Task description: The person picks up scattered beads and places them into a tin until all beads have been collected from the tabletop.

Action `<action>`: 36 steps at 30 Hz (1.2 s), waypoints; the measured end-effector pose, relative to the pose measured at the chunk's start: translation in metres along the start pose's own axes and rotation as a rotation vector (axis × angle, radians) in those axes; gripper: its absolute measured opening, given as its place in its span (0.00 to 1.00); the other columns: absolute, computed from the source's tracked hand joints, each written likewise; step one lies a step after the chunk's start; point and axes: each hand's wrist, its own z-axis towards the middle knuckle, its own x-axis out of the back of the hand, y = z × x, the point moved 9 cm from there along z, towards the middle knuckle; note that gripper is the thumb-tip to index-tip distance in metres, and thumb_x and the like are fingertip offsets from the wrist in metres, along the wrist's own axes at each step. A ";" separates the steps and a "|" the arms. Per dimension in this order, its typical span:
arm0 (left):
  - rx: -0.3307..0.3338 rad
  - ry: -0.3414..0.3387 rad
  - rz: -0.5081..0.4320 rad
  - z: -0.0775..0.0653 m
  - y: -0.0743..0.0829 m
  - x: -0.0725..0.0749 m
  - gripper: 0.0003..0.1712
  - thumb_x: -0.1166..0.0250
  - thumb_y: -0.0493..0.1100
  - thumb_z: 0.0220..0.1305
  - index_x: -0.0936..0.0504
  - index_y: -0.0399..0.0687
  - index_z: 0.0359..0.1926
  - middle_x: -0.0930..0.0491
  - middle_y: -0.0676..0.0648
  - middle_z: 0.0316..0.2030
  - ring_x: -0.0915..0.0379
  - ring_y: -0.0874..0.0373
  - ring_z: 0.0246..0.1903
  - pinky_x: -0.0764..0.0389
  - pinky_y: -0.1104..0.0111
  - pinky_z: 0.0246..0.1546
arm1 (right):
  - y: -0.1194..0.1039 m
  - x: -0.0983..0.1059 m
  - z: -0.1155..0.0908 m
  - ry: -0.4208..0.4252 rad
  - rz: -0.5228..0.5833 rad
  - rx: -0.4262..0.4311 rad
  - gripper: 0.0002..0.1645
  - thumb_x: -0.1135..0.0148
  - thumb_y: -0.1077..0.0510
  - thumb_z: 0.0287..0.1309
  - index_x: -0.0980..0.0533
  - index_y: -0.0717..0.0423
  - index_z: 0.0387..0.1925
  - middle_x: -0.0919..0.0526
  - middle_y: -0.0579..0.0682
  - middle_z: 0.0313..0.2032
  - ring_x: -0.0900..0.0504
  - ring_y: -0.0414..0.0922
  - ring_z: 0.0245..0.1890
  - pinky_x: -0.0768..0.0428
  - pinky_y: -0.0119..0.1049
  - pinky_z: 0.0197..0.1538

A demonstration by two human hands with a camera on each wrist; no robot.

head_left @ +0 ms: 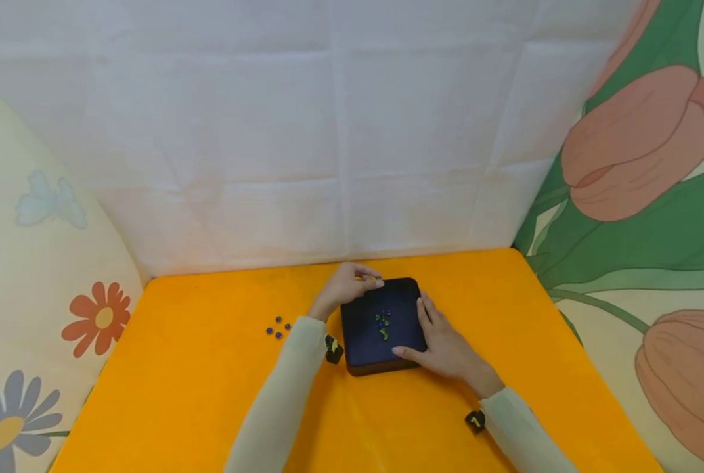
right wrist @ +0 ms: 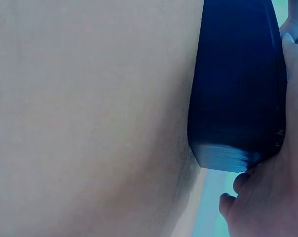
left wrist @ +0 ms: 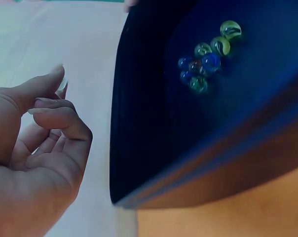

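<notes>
A square black tray [head_left: 364,351] with raised walls is on the orange cloth, and a small cluster of blue and green-yellow glass marbles [head_left: 384,323] lies inside it. At the tray's far left corner, my left hand [head_left: 343,286] pinches a small glass marble [left wrist: 64,86] between thumb and fingertips. Only a clear edge of that marble shows. My right hand [head_left: 449,345] grips the tray's right side, thumb over the rim and fingers along the outer wall. From the right wrist, the tray's dark outer wall [right wrist: 238,84] fills much of the view and the marbles are hidden.
Several blue marbles [head_left: 278,319] lie loose on the orange cloth [head_left: 198,381], left of my left forearm. A white sheet [head_left: 257,144] hangs behind the table. Flower-printed cloths [head_left: 636,256] stand at both sides.
</notes>
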 end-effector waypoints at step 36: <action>0.032 -0.067 0.061 0.030 0.001 -0.057 0.12 0.29 0.47 0.71 0.09 0.50 0.51 0.13 0.45 0.47 0.19 0.53 0.43 0.16 0.56 0.53 | 0.003 -0.002 0.002 -0.007 0.017 0.003 0.75 0.46 0.14 0.59 0.65 0.55 0.85 0.71 0.52 0.85 0.52 0.63 0.84 0.38 0.64 0.78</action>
